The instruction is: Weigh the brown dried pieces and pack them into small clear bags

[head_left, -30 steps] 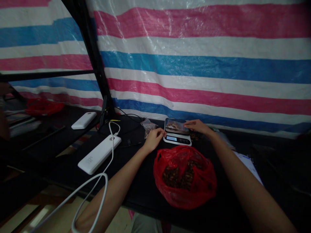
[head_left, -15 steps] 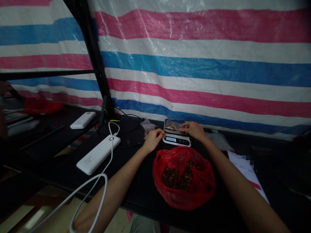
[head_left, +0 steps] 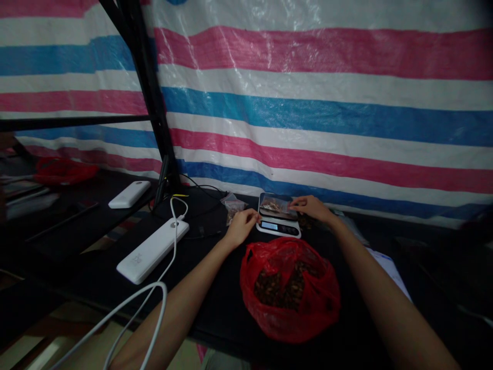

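A small digital scale (head_left: pixel 278 229) with a lit display lies on the dark table. On its platform rests a clear plastic bag (head_left: pixel 274 205) holding some brownish pieces. My right hand (head_left: pixel 313 207) pinches that bag's right edge. At the scale's left edge is my left hand (head_left: pixel 242 227), fingers curled together, their tips by the platform's corner; whether they grip anything is hidden. Just behind it lies another small clear bag (head_left: pixel 233 206) with brownish contents. Nearer me, between my forearms, an open red plastic bag (head_left: pixel 265 319) contains many small brown pieces.
A white power bank (head_left: pixel 152 252) with a looping white cable (head_left: pixel 164 288) lies left of my left arm. Farther left are another white power bank (head_left: pixel 130 195) and a red bag (head_left: pixel 65 171). Papers (head_left: pixel 389 270) lie right. A striped tarp (head_left: pixel 308 123) hangs behind.
My view has tilted up slightly. The right hand has shifted a little to the right, still at the edge of the bag on the scale. The left hand stays beside the scale.
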`<act>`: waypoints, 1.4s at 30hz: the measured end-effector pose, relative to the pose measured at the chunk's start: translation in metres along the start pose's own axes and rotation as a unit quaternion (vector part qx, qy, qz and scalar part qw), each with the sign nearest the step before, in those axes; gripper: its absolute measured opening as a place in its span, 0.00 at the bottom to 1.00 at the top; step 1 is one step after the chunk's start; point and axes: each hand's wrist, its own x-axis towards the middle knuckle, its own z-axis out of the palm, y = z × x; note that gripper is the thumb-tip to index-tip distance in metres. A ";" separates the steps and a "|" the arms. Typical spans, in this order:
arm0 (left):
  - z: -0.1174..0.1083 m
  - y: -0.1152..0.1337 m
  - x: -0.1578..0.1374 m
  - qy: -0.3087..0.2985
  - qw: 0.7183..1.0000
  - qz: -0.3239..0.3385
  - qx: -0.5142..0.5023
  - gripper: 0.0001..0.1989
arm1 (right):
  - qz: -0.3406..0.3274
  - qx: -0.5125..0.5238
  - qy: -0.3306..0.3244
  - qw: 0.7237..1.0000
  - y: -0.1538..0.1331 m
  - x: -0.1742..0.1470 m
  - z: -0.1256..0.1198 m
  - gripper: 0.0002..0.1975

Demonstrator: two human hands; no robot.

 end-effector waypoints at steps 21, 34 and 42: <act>0.000 -0.002 0.000 -0.009 1.000 0.004 -0.013 0.14 | -0.002 -0.058 -0.030 0.998 0.000 -0.009 -0.029 0.18; 0.000 -0.002 0.000 -0.007 1.000 0.013 -0.017 0.15 | 0.035 -0.099 0.034 0.994 -0.018 -0.004 0.010 0.15; 0.000 -0.002 0.000 -0.011 1.000 0.004 -0.005 0.14 | 0.058 -0.041 0.071 0.995 -0.025 0.000 0.029 0.18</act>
